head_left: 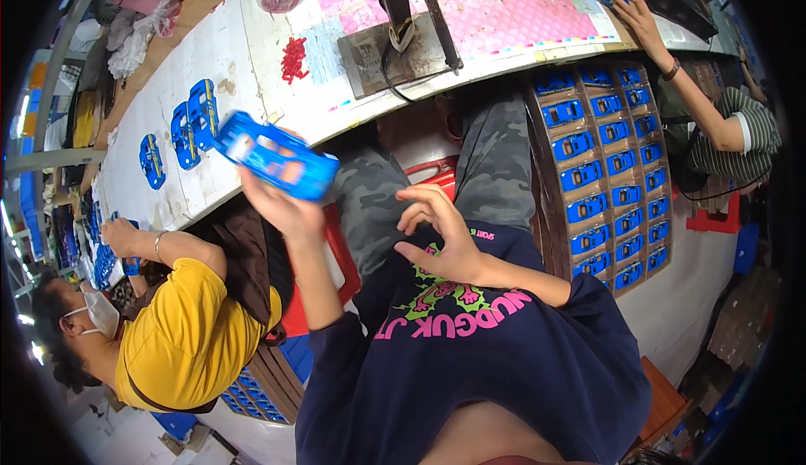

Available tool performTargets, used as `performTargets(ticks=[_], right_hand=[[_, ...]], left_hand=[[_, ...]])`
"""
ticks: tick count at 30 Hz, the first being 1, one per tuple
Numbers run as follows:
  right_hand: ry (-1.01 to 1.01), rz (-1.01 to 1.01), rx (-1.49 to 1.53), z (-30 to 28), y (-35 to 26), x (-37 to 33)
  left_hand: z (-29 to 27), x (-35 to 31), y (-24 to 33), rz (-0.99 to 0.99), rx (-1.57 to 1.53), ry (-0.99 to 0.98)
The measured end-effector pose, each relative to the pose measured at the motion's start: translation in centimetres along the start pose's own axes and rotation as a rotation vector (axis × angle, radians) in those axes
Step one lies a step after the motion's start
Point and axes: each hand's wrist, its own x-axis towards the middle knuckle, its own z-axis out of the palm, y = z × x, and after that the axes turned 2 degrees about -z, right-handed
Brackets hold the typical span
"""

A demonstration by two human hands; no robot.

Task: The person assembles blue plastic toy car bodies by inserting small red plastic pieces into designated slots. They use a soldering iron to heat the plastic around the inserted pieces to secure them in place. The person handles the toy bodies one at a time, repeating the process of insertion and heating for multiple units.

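A blue toy car body [281,153] with cut-out windows is tilted in my left hand [284,206], raised by the table edge above my lap. The fingers are partly hidden behind the car. My right hand [445,242] hovers before my chest, fingers loosely bent and apart, holding nothing. More blue car bodies [195,125] rest on the table just left of the held one, with a single car body [152,161] farther left. Beyond them lies a small heap of red parts [294,60].
A hand-press-like tool on a metal base [390,55] stands on the white table [222,58]. At my right, a compartmented brown tray [547,142] holds rows of blue cars. A person in yellow [180,326] works at left; another person's hand [640,22] touches cars at upper right.
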Motion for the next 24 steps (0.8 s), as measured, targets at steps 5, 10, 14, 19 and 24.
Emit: performTargets(ticks=[5,10,14,19,24], right_hand=[[0.089,-0.033,-0.246,-2.9,0.1,-0.7],[0.366,-0.091,-0.474,-8.0,0.4,0.2],[0.566,-0.1,-0.481,-13.1,0.0,2.3],[0.678,-0.194,-0.448,-21.1,-0.5,7.5],[0.853,-0.152,-0.52,-30.9,-0.5,13.7]], left_hand=[[-2.5,14.3,4.4,0.566,1.307,0.02],[-2.8,18.2,3.0,0.782,1.919,0.092],[-4.0,18.4,1.6,0.89,1.994,0.152],[-5.1,17.8,3.1,1.084,2.217,0.277],[-7.0,19.2,4.9,1.06,2.196,0.303]])
